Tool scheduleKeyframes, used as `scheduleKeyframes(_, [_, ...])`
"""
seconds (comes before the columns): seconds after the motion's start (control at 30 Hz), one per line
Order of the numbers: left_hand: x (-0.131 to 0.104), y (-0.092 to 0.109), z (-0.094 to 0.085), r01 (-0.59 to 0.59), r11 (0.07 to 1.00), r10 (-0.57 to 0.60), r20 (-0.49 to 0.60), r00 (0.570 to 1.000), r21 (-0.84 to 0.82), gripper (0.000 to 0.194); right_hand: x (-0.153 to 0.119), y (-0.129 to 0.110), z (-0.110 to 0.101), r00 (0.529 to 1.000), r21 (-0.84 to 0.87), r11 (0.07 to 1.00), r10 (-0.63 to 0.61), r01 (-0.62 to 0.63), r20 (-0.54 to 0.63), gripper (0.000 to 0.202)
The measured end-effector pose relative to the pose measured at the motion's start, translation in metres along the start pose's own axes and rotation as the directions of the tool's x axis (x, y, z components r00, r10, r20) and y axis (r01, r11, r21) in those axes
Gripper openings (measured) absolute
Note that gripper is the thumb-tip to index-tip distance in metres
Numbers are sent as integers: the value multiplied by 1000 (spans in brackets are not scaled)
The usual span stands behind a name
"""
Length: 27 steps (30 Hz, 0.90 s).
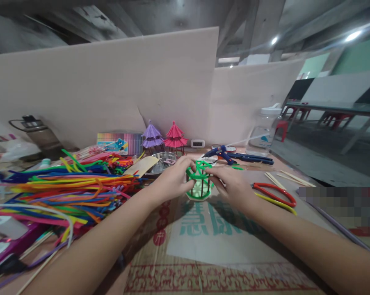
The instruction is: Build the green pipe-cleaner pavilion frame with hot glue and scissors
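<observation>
Between my hands stands a small green pavilion frame [198, 192], made of pipe cleaners with dark upright posts. My left hand [180, 176] grips its upper left rim, fingers over the top and thumb low at the side. At the upper right, my right hand [229, 182] pinches the green rim with thumb and fingers. A green strip [237, 167] sticks out behind the right hand. Under the frame lies a pale sheet with teal lettering [197, 221]. Parts of the green top are hidden behind my fingers.
Bundles of colored pipe cleaners [80, 192] fill the left. Behind stand a purple pavilion [152, 136], a red one [174, 135] and a small clock [197, 143]. A blue glue gun [223, 155], red-handled scissors [275, 192], thin sticks [291, 179] and a clear jar [263, 131] are rightward.
</observation>
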<state>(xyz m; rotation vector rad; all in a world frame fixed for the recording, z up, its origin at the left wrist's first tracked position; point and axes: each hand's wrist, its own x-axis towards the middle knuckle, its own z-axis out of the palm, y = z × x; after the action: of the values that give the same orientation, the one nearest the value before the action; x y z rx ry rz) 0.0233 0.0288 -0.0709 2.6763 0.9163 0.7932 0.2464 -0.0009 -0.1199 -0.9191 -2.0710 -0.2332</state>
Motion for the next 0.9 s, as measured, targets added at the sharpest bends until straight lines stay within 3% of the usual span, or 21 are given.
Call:
scheduleKeyframes(0.27, [0, 0, -27, -57, 998, 58, 101, 993, -8, 16, 0, -1, 0, 999, 24, 999, 38, -38, 11, 21])
scheduleKeyframes(0.43, [-1, 1, -39, -66, 996, 62, 71, 996, 59, 14, 0, -1, 0, 999, 27, 999, 39, -39, 15, 21])
scheduleKeyframes(0.7, [1, -2, -27, -166, 982, 166, 10, 986, 95, 5, 0, -1, 1, 1000, 11, 1000, 16, -16, -5, 20])
scheduleKeyframes(0.9, [3, -14, -14, -266, 953, 283, -113, 953, 144, 5, 0, 1, 3, 1000, 15, 1000, 28, -28, -7, 20])
